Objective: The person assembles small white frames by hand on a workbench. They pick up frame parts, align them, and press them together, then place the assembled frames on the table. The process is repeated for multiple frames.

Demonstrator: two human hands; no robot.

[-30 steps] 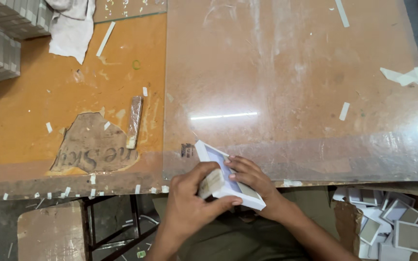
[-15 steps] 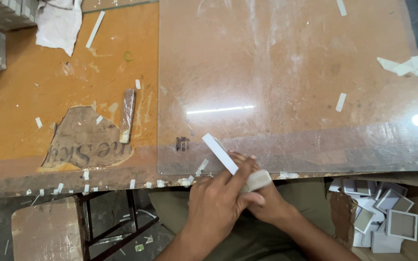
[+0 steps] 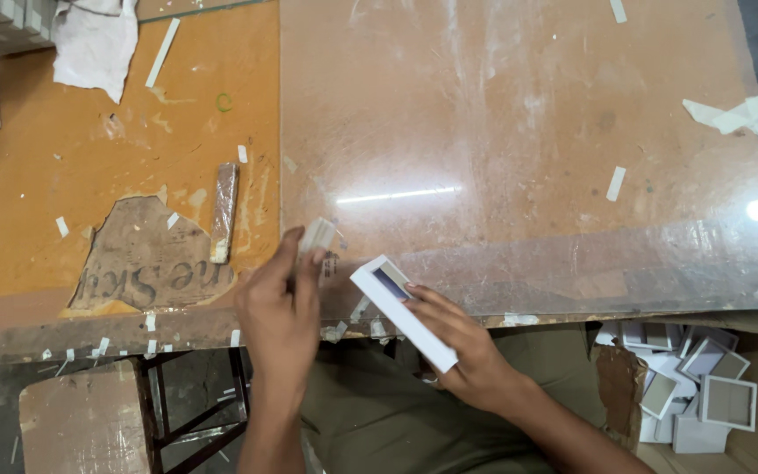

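1. While the right hand [image 3: 467, 351] grips the white box [image 3: 403, 311] at the table's [image 3: 528, 132] near edge (fingers curled over it), it sits tilted.
2. Left hand [image 3: 278, 312] pinches a paper scrap [image 3: 318, 235] just left of the box.

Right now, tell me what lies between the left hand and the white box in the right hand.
In the head view, only glass-covered table edge with small paper scraps separates the left hand, pinching a white strip, from the white box held by the right hand.

A small craft workshop: worn, tape-littered workbench [image 3: 116, 175], glass sheet [image 3: 519, 132], carton of little white frames [image 3: 695, 386].
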